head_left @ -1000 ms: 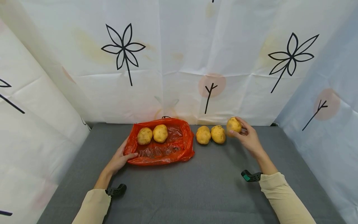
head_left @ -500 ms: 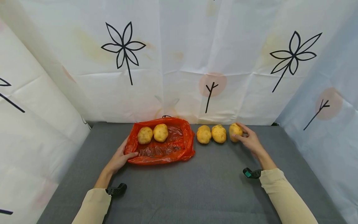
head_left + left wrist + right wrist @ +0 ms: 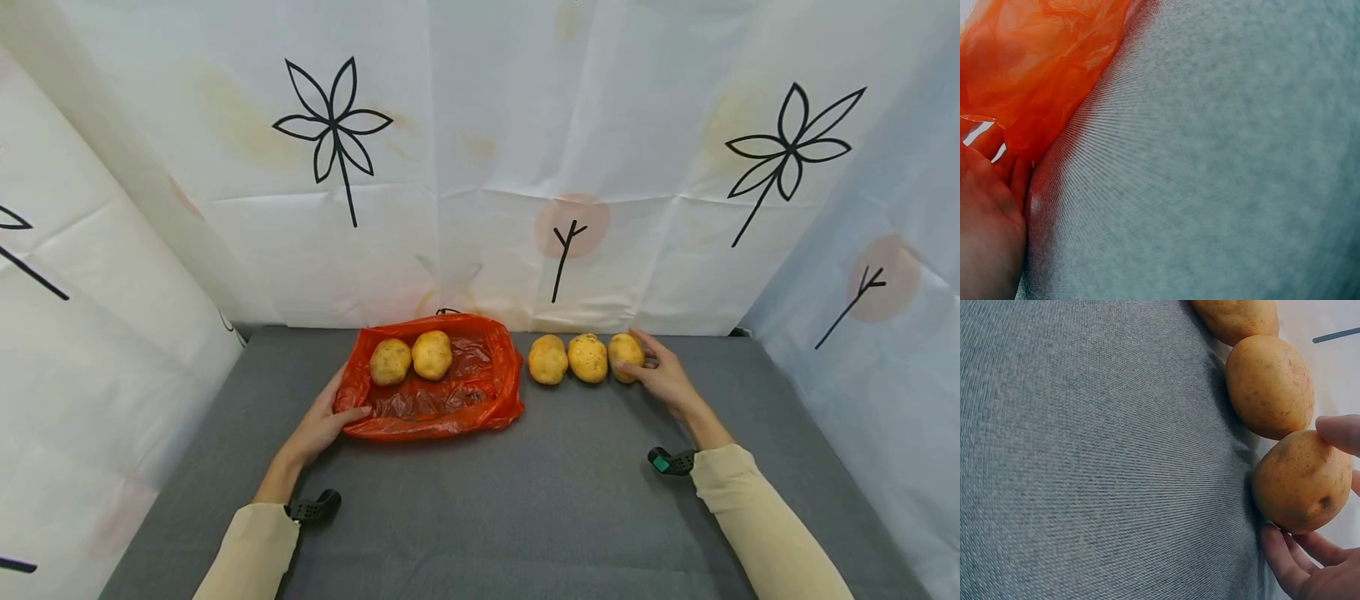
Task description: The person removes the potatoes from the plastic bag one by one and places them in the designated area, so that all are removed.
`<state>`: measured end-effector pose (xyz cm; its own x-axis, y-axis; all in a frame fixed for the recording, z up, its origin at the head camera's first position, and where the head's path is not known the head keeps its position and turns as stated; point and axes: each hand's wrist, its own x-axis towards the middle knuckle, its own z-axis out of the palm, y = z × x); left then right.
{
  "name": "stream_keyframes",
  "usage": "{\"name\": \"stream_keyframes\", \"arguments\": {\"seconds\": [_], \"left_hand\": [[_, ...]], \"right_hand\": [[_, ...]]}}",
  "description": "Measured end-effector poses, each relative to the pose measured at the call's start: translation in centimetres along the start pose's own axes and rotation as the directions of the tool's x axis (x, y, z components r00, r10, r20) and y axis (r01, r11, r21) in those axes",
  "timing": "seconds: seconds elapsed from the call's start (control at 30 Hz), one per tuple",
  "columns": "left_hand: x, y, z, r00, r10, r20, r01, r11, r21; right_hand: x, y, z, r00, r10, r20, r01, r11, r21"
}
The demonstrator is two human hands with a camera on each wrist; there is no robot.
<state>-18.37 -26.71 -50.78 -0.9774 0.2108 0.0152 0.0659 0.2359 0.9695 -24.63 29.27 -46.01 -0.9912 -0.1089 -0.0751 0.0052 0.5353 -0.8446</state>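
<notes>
A red plastic bag (image 3: 450, 427) lies on the table with its mouth spread wide. Two potatoes, one at the left (image 3: 390, 362) and one beside it (image 3: 432, 355), sit in its far left part. My left hand (image 3: 318, 429) holds the bag's left side, thumb over the rim; the bag partly hides its fingers. Right of the bag, a row of three potatoes lines the back. My right hand (image 3: 663, 377) grips the rightmost potato (image 3: 1300, 481) between thumb and fingers, against the middle potato (image 3: 1270, 386). Farthest from that hand is the row's left potato (image 3: 547, 360).
Grey cloth (image 3: 495, 517) covers the table. A white patterned curtain (image 3: 480, 167) hangs right behind the potatoes and the bag, and similar fabric closes in both sides. Each wrist wears a dark strapped device, one on the left (image 3: 313, 508) and one on the right (image 3: 670, 461).
My right hand has lowered the potato onto the table, then slid it left until it meets the middle one. The left hand and the bag stay in place.
</notes>
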Motion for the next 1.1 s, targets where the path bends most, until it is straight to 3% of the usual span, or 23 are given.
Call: {"name": "stream_keyframes", "arguments": {"seconds": [0.7,1.1], "left_hand": [[0.1,-0.1,-0.1,1.000,0.010,-0.003,-0.010,1.000,0.015],[0.0,-0.2,0.0,1.000,-0.005,-0.005,0.005,1.000,0.005]], "right_hand": [[-0.3,-0.4,-0.7,1.000,0.013,-0.025,-0.013,1.000,-0.008],[-1.1,-2.3,-0.9,0.997,-0.015,-0.073,0.003,0.986,-0.165]]}}
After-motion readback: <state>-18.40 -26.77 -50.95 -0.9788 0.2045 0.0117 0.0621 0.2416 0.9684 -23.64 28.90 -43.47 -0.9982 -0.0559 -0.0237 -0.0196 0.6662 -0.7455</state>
